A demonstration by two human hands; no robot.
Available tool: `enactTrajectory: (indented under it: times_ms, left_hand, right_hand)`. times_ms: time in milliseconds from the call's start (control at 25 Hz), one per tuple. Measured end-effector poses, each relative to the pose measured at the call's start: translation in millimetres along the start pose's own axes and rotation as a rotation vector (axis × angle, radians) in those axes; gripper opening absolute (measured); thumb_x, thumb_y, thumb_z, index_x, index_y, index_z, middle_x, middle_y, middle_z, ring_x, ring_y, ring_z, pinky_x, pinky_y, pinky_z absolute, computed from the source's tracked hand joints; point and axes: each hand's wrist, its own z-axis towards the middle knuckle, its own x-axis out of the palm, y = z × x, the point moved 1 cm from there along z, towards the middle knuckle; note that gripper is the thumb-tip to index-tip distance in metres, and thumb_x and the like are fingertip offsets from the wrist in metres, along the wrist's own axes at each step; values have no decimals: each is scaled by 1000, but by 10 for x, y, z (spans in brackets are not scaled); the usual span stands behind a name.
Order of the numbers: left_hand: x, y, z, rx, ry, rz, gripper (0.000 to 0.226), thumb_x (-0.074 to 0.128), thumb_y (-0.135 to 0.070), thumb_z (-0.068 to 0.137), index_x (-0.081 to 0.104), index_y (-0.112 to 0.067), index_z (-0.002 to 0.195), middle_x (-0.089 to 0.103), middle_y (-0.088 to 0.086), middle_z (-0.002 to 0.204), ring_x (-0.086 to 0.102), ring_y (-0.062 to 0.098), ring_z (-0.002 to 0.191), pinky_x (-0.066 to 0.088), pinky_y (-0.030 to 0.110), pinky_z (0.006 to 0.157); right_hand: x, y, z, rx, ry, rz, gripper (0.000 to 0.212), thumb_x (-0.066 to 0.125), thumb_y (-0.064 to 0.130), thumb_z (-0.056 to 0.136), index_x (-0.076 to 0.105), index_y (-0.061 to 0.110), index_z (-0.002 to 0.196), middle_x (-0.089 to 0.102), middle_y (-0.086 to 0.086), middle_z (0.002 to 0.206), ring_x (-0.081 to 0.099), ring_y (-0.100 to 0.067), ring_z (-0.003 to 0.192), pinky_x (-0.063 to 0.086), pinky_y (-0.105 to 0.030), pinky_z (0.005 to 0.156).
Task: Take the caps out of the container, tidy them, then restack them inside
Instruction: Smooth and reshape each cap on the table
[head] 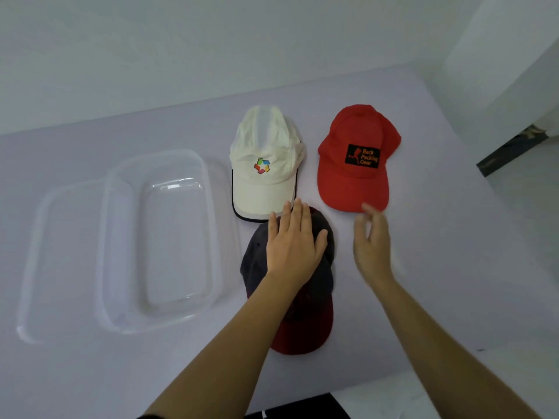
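The left hand (295, 246) lies flat, fingers spread, on the dark cap (260, 261), hiding much of its crown. The right hand (373, 241), blurred and loosely open, hovers just beside the red cap's (354, 164) brim. The white cap (266, 167) sits beside it. The clear container (163, 237) on the worktop (121, 373) holds nothing.

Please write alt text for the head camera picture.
A person's left hand presses flat on a dark cap on a pale table, right hand open beside it. A white cap, red cap and empty clear container lie nearby.
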Motion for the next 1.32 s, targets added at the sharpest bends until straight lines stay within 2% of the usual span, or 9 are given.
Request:
enactTrajectory:
  times_ms: [120, 240, 360, 520, 680, 800, 1040, 1200, 1320]
  left_hand:
    - [-12, 78, -162, 22, -139, -22, 58, 32, -41, 92, 47, -5, 135, 48, 13, 142, 40, 29, 135, 27, 51, 109]
    - [107, 257, -531, 40, -217, -116, 55, 36, -35, 93, 40, -5, 139, 41, 13, 147, 32, 29, 139, 23, 49, 109]
    - [348, 417, -997, 59, -188, -164, 56, 32, -35, 96, 23, -9, 145, 22, 9, 154, 17, 25, 143, 22, 49, 108]
    - [722, 548, -1487, 81, -29, -205, 60, 13, -45, 99, -13, -24, 148, -19, -3, 157, -14, 14, 145, 12, 46, 111]
    - [773, 568, -1613, 136, 100, -230, 91, 34, -65, 88, -25, -25, 144, -10, 12, 156, -17, 19, 144, 3, 42, 113]
    - [742, 549, -1562, 168, 121, -157, 104, 49, -64, 78, -15, -20, 148, 3, 22, 153, 5, 34, 143, 20, 48, 109]
    - [576, 415, -1470, 125, 73, -237, 87, 53, -26, 92, -16, -40, 142, -18, 11, 150, -14, 37, 136, 25, 58, 111]
    - [258, 474, -1518, 226, -83, -204, 102, 69, -2, 72, 8, -34, 147, 8, 15, 155, 26, 46, 134, 56, 43, 78]
    - [30, 483, -1536, 269, -160, -206, 114, 69, 8, 68, 2, -36, 148, 14, 10, 154, 27, 46, 133, 60, 31, 57]
  right_hand:
    - [13, -146, -961, -44, 149, 15, 44, 55, 21, 88, 41, 23, 129, 44, 4, 130, 41, -5, 121, 34, -18, 103]
    - [23, -336, -1503, -183, 338, -64, 55, 52, 25, 80, 38, 35, 132, 40, 4, 141, 35, -3, 130, 28, -13, 108]
    - [37, -411, -1614, -236, 471, -156, 64, 45, 29, 83, 23, 45, 141, 17, 11, 155, 17, 0, 141, 16, -7, 109]
    - [49, -437, -1602, -273, 551, -262, 60, 34, 33, 89, 11, 36, 145, -2, 13, 156, 2, 6, 142, 9, -3, 108]
    - [12, -452, -1584, -294, 647, -288, 74, 36, 14, 81, 5, 33, 145, -9, 10, 157, -4, 4, 142, 11, -2, 106]
    - [-49, -416, -1543, -343, 682, -367, 87, 44, 3, 76, 1, 33, 146, -13, 10, 156, 7, -3, 142, 31, -7, 97]
    - [21, -266, -1565, -410, 455, -630, 73, 45, 30, 87, 14, -1, 145, 25, -22, 151, 43, -32, 131, 49, -38, 94]
    - [-38, 22, -1419, -388, 279, -653, 73, 64, 18, 81, 28, -2, 141, 49, -24, 137, 56, -35, 117, 52, -42, 89]
    - [-102, 412, -1311, -458, 188, -694, 66, 65, 21, 76, 44, -4, 133, 68, -19, 106, 67, -32, 89, 54, -36, 73]
